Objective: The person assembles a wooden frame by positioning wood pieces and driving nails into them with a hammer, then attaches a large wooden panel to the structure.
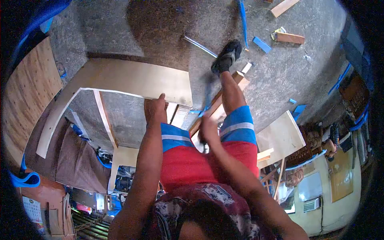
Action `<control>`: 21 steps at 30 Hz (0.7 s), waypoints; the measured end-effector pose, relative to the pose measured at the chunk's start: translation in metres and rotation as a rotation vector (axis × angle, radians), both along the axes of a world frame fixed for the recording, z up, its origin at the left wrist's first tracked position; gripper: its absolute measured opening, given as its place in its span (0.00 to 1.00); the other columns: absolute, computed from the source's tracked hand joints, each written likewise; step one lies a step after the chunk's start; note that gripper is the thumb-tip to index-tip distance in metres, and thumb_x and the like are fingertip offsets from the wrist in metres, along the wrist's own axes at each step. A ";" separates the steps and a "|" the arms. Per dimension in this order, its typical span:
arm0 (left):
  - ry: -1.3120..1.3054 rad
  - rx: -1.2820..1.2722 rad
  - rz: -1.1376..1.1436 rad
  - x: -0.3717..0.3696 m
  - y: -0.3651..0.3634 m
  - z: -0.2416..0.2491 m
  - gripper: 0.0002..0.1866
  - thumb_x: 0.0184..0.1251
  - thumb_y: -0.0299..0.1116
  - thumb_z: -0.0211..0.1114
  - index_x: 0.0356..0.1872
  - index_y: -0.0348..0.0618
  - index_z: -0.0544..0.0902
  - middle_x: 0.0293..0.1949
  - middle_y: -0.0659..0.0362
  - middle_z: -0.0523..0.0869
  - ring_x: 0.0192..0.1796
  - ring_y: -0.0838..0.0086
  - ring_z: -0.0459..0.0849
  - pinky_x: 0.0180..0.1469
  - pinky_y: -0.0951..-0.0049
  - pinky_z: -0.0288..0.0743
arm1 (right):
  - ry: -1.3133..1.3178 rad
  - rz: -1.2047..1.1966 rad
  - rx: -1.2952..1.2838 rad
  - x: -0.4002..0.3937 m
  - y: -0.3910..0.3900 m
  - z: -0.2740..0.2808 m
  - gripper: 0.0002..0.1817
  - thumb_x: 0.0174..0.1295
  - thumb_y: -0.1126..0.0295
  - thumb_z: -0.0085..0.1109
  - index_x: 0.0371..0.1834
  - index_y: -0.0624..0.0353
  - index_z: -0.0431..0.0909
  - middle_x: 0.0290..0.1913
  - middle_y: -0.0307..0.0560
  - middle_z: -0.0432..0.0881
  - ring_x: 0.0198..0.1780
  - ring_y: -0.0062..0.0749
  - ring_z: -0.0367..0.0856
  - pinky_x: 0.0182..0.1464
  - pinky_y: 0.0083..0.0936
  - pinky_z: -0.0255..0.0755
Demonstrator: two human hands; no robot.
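Observation:
My left hand (156, 109) grips the edge of a pale L-shaped plywood panel (132, 78), its thumb over the top face. Pale wood pieces (180, 116) stand under the panel's corner beside that hand. Between my knees, my right hand (209, 130) is smeared by motion. It looks closed, and a blurred bluish streak (207, 94) lies beyond it; what it holds I cannot make out. Close by, a long wooden beam (217, 100) runs along the floor next to my outstretched leg.
Wood blocks (290, 38), a blue offcut (262, 44) and a thin metal-looking strip (200, 46) lie on the concrete floor. A large plywood sheet (32, 96) leans at left. Another panel (281, 137) is at right, near stacked carved wood (312, 140).

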State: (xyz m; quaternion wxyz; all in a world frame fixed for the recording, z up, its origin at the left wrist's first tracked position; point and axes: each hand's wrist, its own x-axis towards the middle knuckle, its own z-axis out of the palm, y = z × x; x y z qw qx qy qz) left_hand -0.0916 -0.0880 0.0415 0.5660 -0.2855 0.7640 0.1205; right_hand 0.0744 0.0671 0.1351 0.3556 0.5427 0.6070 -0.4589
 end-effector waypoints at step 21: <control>0.254 0.845 -0.521 0.030 0.032 -0.048 0.07 0.59 0.35 0.66 0.34 0.46 0.88 0.34 0.55 0.88 0.36 0.68 0.85 0.43 0.69 0.77 | -0.071 -0.556 -0.170 -0.012 -0.001 0.027 0.23 0.64 0.47 0.54 0.33 0.60 0.71 0.16 0.35 0.67 0.14 0.21 0.66 0.17 0.22 0.60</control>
